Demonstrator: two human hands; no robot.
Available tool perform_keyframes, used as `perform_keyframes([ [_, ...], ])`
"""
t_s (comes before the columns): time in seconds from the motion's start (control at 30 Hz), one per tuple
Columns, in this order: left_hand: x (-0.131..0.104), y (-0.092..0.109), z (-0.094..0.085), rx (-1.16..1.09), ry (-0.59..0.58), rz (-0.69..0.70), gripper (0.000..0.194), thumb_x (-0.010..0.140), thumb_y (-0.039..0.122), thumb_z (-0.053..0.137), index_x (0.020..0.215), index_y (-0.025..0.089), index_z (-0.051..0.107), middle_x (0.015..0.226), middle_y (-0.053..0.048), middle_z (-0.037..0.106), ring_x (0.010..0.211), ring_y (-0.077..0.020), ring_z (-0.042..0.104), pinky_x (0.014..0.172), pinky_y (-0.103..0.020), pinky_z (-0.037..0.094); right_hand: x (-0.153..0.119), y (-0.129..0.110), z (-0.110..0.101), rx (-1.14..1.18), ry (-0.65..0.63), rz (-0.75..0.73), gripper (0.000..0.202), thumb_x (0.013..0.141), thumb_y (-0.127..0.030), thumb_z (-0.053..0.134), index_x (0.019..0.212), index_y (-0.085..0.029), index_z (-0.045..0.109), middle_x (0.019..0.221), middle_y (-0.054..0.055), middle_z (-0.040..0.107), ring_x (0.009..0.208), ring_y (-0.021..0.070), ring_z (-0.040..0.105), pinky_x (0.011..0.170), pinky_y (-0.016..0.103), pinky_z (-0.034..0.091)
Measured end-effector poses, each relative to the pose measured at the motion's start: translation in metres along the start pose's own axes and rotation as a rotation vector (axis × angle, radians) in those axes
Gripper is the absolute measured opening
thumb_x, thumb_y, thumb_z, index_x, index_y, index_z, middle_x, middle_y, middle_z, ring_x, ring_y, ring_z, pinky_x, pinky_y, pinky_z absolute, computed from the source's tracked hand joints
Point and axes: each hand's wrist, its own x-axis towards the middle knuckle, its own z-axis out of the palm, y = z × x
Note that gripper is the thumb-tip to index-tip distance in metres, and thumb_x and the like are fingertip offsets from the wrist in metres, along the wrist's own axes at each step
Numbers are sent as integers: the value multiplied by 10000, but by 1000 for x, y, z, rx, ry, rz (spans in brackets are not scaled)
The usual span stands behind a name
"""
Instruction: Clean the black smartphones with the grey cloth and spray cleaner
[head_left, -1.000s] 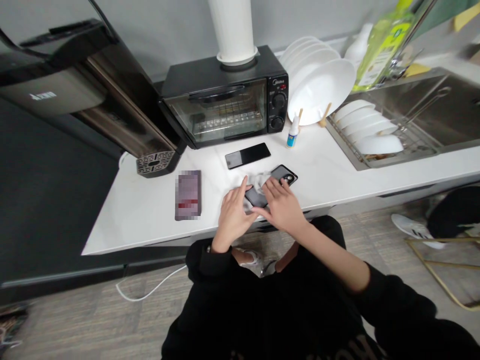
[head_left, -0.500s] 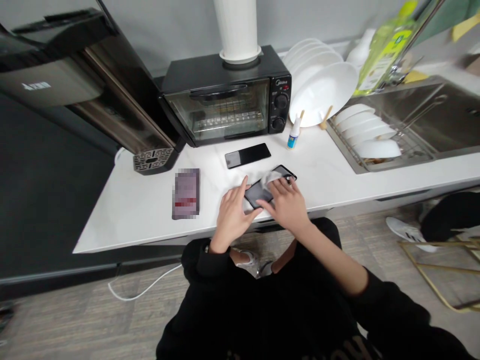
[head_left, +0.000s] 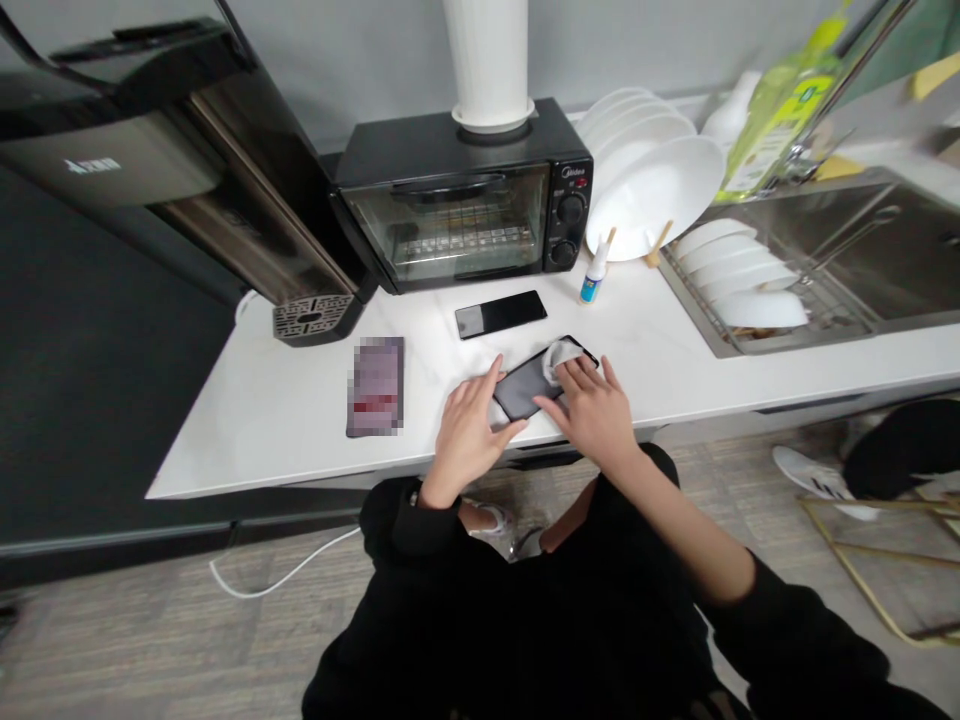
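A dark smartphone (head_left: 525, 385) lies screen up near the counter's front edge, angled up to the right. My left hand (head_left: 471, 428) grips its left end, fingers at the far side and thumb along the near edge. With my right hand (head_left: 596, 405) I press a crumpled white cloth (head_left: 559, 358) onto the phone's right half under my fingertips. My right thumb reaches over the screen's near edge. Behind the phone lies a second black smartphone (head_left: 501, 314), apart from both hands. A small white spray bottle (head_left: 592, 278) with a blue label stands upright beyond my right hand.
A purple item (head_left: 376, 385), blurred by pixels, lies left on the white counter (head_left: 262, 430). A toaster oven (head_left: 457, 215) and drinks dispenser (head_left: 307, 318) stand behind. White plates (head_left: 652, 195) and a sink (head_left: 915, 250) holding bowls (head_left: 761, 305) are right. Another person's shoe (head_left: 817, 482) shows below.
My right hand and the cloth have slid slightly rightward over the phone, baring more screen. My left hand keeps its grip. The whole view has shifted a little.
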Motion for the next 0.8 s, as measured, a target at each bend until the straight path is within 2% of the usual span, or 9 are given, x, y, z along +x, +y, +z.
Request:
perform_keyframes([
  [0.1, -2, -2, 0, 14, -9, 1, 957, 957, 351, 708, 1728, 274, 146, 1489, -123, 615, 1293, -334, 573, 1126, -490, 450, -5, -36, 12, 136, -60, -168, 548, 1090, -546, 477, 1401, -126, 642, 1449, 189, 694, 1452, 347, 568, 1252, 605, 361],
  [0.17, -3, -3, -1, 12, -9, 5, 944, 962, 336, 691, 1729, 261, 145, 1481, -131, 614, 1281, -331, 574, 1110, -480, 464, -10, -42, 11, 196, -92, -223, 514, 1103, -525, 460, 1406, -153, 644, 1454, 156, 701, 1445, 305, 584, 1271, 581, 347],
  [0.33, 0, -1, -1, -11, 7, -8, 1001, 925, 411, 776, 1717, 299, 175, 1512, -93, 620, 1334, -325, 561, 1169, -491, 411, -3, 9, -5, 55, -32, -45, 474, 1111, -496, 454, 1396, -177, 659, 1489, 166, 674, 1426, 342, 604, 1264, 658, 298],
  [0.4, 1, 0, 0, -5, 5, -18, 1019, 910, 419, 794, 1715, 314, 179, 1516, -83, 622, 1342, -327, 561, 1174, -499, 399, 3, 16, -6, -7, -1, 44, 502, 1108, -503, 453, 1392, -143, 657, 1489, 206, 663, 1402, 371, 620, 1248, 678, 304],
  [0.5, 0, -1, 1, 5, 8, -9, 972, 940, 393, 739, 1722, 297, 169, 1498, -96, 625, 1334, -328, 564, 1160, -494, 410, 4, -12, 3, 38, -25, -42, 588, 1081, -570, 479, 1375, -94, 660, 1446, 238, 684, 1426, 387, 592, 1251, 644, 328],
  [0.57, -2, -3, 1, 6, -1, 2, 953, 952, 354, 695, 1729, 270, 150, 1469, -116, 626, 1294, -326, 576, 1119, -474, 448, -1, -38, 9, 124, -67, -162, 601, 1088, -563, 466, 1401, -81, 645, 1460, 227, 678, 1448, 353, 577, 1263, 588, 348],
  [0.63, -3, -4, 0, 5, -5, 6, 953, 955, 352, 683, 1732, 251, 142, 1466, -136, 615, 1266, -328, 581, 1090, -463, 472, -5, -47, 11, 184, -106, -228, 557, 1104, -530, 449, 1416, -112, 645, 1481, 187, 675, 1450, 312, 584, 1279, 566, 340],
  [0.7, -3, -4, -1, 0, 3, 3, 971, 949, 396, 717, 1729, 254, 156, 1486, -137, 609, 1279, -331, 577, 1110, -473, 462, -3, -33, 9, 165, -105, -204, 525, 1103, -528, 459, 1416, -155, 655, 1495, 154, 671, 1453, 310, 585, 1288, 601, 307],
  [0.8, -1, -2, -1, 3, 11, -6, 1015, 916, 419, 787, 1718, 293, 177, 1506, -102, 622, 1324, -330, 564, 1160, -495, 418, 7, 6, 2, 42, -37, -41, 540, 1108, -523, 448, 1447, -150, 641, 1523, 174, 641, 1428, 345, 608, 1283, 667, 263],
])
